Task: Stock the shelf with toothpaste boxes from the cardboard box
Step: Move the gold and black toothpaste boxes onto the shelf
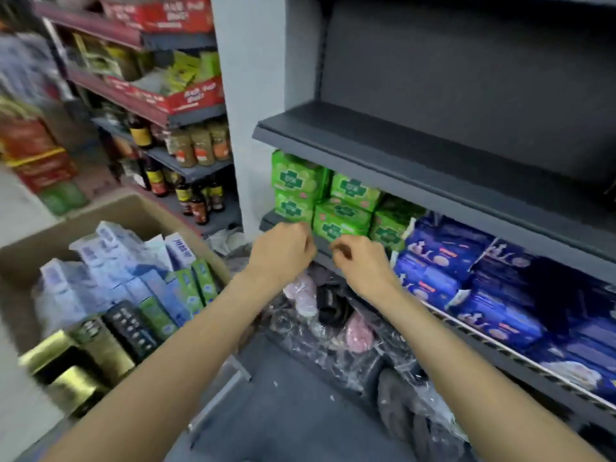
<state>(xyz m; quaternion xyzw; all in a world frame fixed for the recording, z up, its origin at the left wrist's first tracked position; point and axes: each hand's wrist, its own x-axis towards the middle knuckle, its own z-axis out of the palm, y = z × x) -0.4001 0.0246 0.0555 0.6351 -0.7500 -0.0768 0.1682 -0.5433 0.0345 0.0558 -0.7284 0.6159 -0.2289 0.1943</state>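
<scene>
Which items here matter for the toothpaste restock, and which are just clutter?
Job:
- open brown cardboard box
- white-blue and green toothpaste boxes inside it
- bare dark grey metal shelf
- left hand, right hand, both holding nothing

Clutter:
- green soft packs
- blue soft packs
- brown sauce bottles

Upper dark shelf (pixel 416 155) wide open above, bare board, room for whole arm. Below it, green packs (pixel 320 201) stacked tight at left end, nearly touching shelf underside. Blue packs (pixel 466 281) fill row right of green, no gap between. Both hands, left hand (pixel 283 251) and right hand (pixel 363 261), crowd front edge just under green packs. Beneath, plastic-wrapped bundles (pixel 333 321) clog floor level. Far left of shelf, cardboard box (pixel 110 211) open-topped, toothpaste boxes (pixel 130 261) packed close, reachable from above.
</scene>
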